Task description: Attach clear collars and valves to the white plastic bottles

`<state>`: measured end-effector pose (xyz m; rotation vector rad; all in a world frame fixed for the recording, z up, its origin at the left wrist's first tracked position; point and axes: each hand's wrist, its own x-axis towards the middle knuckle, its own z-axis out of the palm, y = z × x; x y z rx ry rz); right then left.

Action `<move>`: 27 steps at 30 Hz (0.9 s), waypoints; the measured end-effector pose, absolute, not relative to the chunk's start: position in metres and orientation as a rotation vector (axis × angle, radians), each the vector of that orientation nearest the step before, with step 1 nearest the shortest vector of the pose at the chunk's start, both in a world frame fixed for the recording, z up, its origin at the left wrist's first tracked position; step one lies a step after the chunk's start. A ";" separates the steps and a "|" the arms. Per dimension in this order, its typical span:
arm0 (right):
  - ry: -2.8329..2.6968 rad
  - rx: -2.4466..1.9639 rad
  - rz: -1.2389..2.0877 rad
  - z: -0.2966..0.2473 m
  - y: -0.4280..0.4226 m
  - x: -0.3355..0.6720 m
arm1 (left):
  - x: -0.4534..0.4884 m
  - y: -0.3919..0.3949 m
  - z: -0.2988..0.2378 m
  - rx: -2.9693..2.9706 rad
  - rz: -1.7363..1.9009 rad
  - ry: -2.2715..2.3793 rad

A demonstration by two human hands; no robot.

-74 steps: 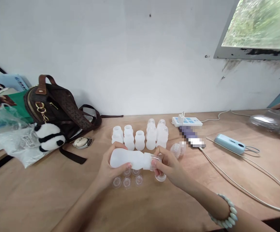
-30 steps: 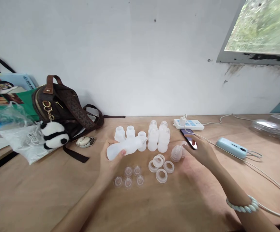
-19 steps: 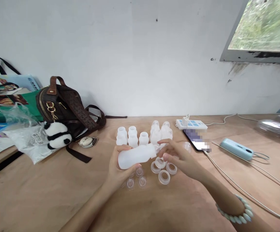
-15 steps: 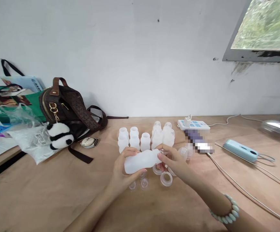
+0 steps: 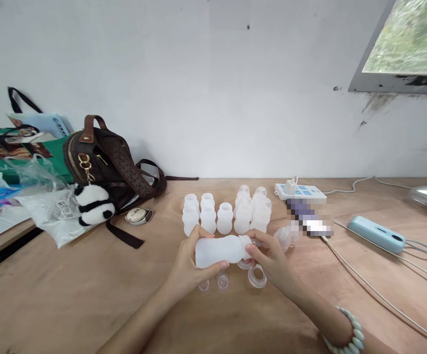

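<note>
A frosted white baby bottle [image 5: 218, 251] lies nearly level between my hands, its neck to the right. My left hand [image 5: 190, 258] is wrapped round the base end, thumb along the near side. My right hand [image 5: 270, 253] grips a collar ring [image 5: 245, 246] at the bottle's neck; the fingers hide part of it. Under and beside my right hand lie clear rings, one of them a loose screw ring [image 5: 257, 277] in front. Small clear nipples [image 5: 222, 281] rest on the table below the bottle.
Open white bottles [image 5: 224, 219] stand behind my hands, with clear-capped bottles [image 5: 243, 216] to their right. Clear domed caps [image 5: 284, 237] lie farther right. A power strip [image 5: 311, 193], phone [image 5: 305, 216], cable and blue power bank [image 5: 377, 234] are at right; a brown backpack [image 5: 115, 152] stands left.
The bottle has turned to lie more level, and its collar now shows more clearly at the neck. Both hands stay on it. The whole view has shifted slightly.
</note>
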<state>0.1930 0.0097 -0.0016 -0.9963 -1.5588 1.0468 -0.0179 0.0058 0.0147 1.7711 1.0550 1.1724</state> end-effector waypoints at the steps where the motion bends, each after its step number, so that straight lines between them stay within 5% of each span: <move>1: -1.628 -0.975 0.964 -0.002 0.010 0.194 | -0.018 0.007 0.016 1.707 1.165 1.038; 8: -2.042 -0.693 0.355 -0.005 0.013 0.200 | -0.022 0.016 0.017 1.493 1.189 1.015; 19: -1.828 -1.054 0.947 0.002 0.009 0.199 | -0.019 0.012 0.024 1.589 1.181 1.036; 27: -2.032 -0.699 0.454 0.011 0.006 0.202 | -0.024 0.017 0.019 1.214 0.915 0.931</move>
